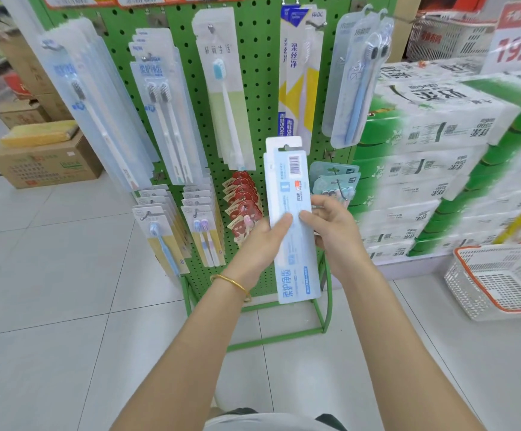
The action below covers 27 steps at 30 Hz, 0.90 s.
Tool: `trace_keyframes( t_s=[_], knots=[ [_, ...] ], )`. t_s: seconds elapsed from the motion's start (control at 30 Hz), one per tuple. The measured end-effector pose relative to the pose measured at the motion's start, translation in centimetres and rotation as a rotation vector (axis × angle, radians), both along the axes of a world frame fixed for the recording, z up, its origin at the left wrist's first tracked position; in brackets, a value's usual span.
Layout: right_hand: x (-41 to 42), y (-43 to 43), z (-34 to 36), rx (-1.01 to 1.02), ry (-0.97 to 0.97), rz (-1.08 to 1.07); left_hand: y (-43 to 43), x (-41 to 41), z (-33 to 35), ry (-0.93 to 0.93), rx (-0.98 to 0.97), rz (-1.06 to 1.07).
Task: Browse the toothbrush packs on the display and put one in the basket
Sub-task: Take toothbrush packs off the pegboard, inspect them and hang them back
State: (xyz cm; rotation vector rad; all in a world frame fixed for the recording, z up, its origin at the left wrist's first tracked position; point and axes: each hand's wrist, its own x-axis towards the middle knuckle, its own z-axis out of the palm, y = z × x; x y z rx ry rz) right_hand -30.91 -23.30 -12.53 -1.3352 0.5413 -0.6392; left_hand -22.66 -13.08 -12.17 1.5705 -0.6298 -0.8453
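Price sign (520,42), 2 o'clock of frame: red "19.8"; the line above it is blurred.
Blue-and-yellow pack (296,88), 1 o'clock: "柔丝净" running down its face, "FROG" and "青蛙" at the foot.
Single-brush pack (222,88), 12 o'clock: "极简生活".
Twin-brush pack (159,104), 10 o'clock: "柔护净齿".
Held pack (290,194), centre: barcode near the top, "柔护净齿" upside down at the lower end; small print unreadable.
Tissue bales (433,129), 3 o'clock: large characters, too smeared to read.

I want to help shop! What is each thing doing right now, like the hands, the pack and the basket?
held pack: off its hook, barcode side showing
left hand: grips the pack
right hand: grips it too
basket: on the floor, looks empty
hanging packs: on hooks
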Motion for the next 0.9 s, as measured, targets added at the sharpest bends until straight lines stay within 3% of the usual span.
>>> trace_keyframes(
  t_s=[0.2, 0.3, 0.47, 0.6, 0.77, 0.9],
  knots=[
    [-0.5, 0.8, -0.2, 0.01, 0.016, 0.171, -0.6, 2.7, 4.4, -0.078, -0.218, 0.371],
    [-0.3, 1.0, -0.1, 0.009, -0.011, 0.266, -0.1, 3.2, 5.8, -0.054, -0.256, 0.337],
    [1.8, 1.9, 0.9, 0.075, -0.035, 0.472, 1.1, 4.5, 7.2, 0.202, -0.421, 0.253],
    [4.7, 3.4, 2.3, 0.058, -0.048, 0.609, 2.7, 6.7, 8.8, 0.272, -0.55, 0.246],
    [9.1, 5.0, 4.5, -0.06, -0.056, 0.529, 4.3, 9.9, 11.2, 0.126, -0.493, 0.334],
    [12.0, 6.3, 7.1, -0.302, -0.017, 0.245, 5.7, 12.1, 12.5, -0.082, -0.443, 0.436]
  ],
)
